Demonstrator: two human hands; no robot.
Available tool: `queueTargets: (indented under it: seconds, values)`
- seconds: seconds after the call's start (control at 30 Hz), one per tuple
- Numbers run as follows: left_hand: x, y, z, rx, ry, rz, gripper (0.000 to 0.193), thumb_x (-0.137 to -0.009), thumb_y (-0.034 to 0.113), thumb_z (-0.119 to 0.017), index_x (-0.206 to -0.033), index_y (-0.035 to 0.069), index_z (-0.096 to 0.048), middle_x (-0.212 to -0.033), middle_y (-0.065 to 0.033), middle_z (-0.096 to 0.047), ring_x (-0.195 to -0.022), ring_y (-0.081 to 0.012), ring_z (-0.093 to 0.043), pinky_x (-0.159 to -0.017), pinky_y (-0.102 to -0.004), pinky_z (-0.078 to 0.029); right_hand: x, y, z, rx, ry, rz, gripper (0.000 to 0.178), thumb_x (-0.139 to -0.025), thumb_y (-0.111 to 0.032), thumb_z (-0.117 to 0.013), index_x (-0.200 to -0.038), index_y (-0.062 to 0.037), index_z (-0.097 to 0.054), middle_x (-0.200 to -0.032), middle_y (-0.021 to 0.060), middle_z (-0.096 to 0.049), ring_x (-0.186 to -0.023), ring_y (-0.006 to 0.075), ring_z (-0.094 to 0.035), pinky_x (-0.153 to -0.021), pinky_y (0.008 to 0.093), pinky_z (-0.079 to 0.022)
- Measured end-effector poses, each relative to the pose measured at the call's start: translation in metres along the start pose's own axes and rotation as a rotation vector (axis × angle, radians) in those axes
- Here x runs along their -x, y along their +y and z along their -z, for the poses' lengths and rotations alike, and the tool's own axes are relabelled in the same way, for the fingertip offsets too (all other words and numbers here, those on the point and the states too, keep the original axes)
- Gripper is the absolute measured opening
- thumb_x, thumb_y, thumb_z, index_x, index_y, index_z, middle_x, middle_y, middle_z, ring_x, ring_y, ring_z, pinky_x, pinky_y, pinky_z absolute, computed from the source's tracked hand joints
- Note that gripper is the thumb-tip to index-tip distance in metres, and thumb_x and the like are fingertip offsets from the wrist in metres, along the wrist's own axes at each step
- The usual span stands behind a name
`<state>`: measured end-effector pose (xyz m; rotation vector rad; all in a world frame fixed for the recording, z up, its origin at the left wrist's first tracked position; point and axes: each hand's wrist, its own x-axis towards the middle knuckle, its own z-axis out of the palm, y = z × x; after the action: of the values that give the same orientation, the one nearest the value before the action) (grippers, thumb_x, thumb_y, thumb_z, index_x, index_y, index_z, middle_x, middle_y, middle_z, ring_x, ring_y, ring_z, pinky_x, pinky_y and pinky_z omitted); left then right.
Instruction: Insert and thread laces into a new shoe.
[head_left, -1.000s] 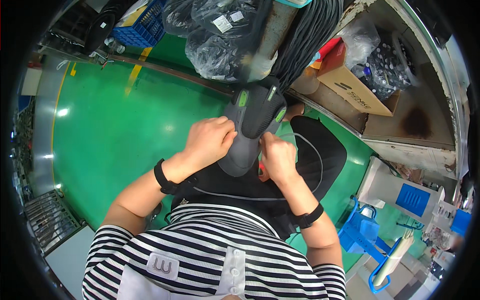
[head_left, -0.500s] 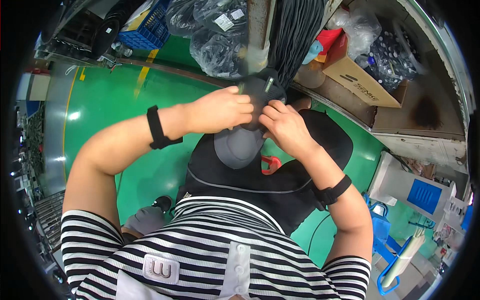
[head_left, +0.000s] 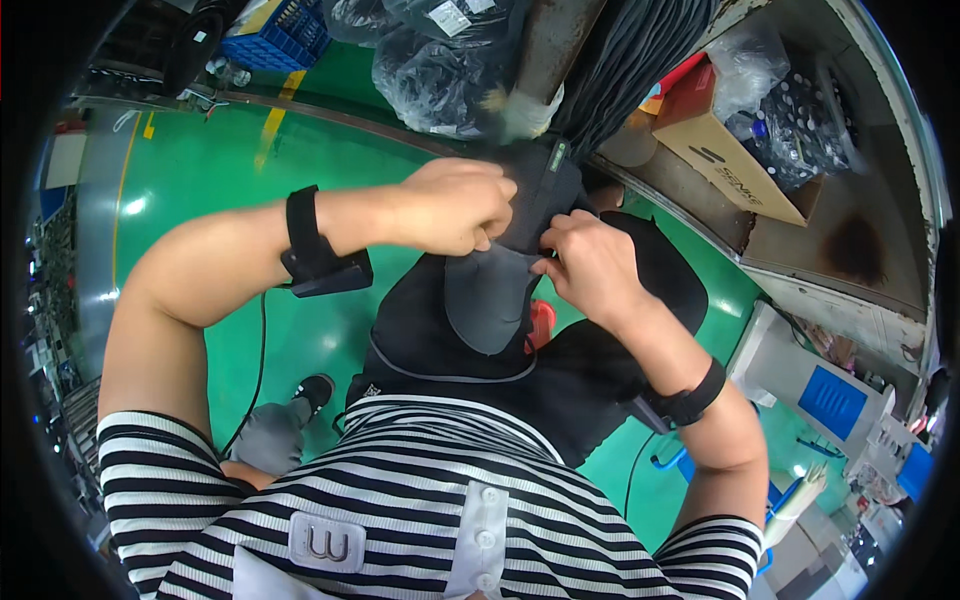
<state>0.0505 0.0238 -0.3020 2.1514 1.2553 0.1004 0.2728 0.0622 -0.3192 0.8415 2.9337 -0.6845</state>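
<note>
A dark fabric piece with a small light label lies over my lap; its exact kind does not show. From its near end a smooth grey rounded flap spreads toward me. My left hand is closed, with its fingertips pinching the left edge where the grey part meets the black. On the other side, my right hand pinches the right edge of the same seam between thumb and fingers. Part of the piece is hidden behind my left hand. Black wristbands sit on both my forearms.
A thick bundle of black strips hangs ahead beside a rusty metal post. At right, a cardboard box holds bagged dark parts on a shelf. Clear plastic bags and a blue crate stand further back. A red object shows under my lap.
Both hands have stayed on the dark piece, with the right shifting slightly right. The grey flap now reaches a little nearer my body and lies flatter. The view has tilted a little.
</note>
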Motion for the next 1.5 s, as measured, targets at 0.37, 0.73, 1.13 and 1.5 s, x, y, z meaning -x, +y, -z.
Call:
queueTargets:
  seconds: [0.37, 0.73, 1.13, 1.5]
  values:
    - [0.0, 0.005, -0.032, -0.1, 0.215, 0.021, 0.012, -0.072, 0.018, -0.071, -0.065, 0.008, -0.066, -0.077, -0.0034, -0.056, -0.088, -0.0234, -0.054, -0.075, -0.0369, -0.045, -0.038, -0.005, -0.001, 0.055, -0.547, -0.489, 0.018, -0.077, -0.018, -0.067, -0.094, -0.02, -0.076, -0.101, 0.007, -0.07, -0.101, 0.0256, -0.064, -0.083, 0.0378, -0.053]
    - [0.014, -0.002, -0.022, -0.343, 0.152, -0.121, 0.015, -0.07, 0.022, -0.075, -0.073, 0.008, -0.068, -0.084, -0.0029, -0.058, -0.092, -0.0227, -0.054, -0.076, -0.0376, -0.045, -0.008, -0.007, -0.038, -1.002, 0.506, -0.567, 0.009, -0.083, -0.006, -0.065, -0.085, -0.0038, -0.073, -0.083, 0.0076, -0.063, -0.087, 0.0166, -0.058, -0.077, 0.027, -0.045]
    - [-0.001, 0.001, -0.01, -0.092, 0.023, 0.068, 0.008, -0.071, 0.014, -0.064, -0.067, 0.008, -0.068, -0.076, -0.0038, -0.059, -0.086, -0.0224, -0.056, -0.075, -0.0355, -0.048, 0.01, -0.054, -0.062, -1.523, 0.375, -0.417, 0.013, -0.102, -0.014, -0.047, -0.097, -0.0038, -0.054, -0.074, 0.0028, -0.062, -0.054, 0.0039, -0.05, -0.048, 0.0181, -0.036]
    - [0.001, 0.009, -0.019, -0.367, 0.057, 0.09, 0.015, -0.079, 0.022, -0.069, -0.076, 0.007, -0.066, -0.083, -0.0059, -0.058, -0.089, -0.0237, -0.058, -0.077, -0.0382, -0.048, 0.012, -0.046, -0.075, -1.794, 0.377, -0.361, 0.015, -0.101, -0.017, -0.049, -0.097, -0.0036, -0.053, -0.078, 0.0049, -0.061, -0.058, 0.0059, -0.052, -0.051, 0.0181, -0.039]
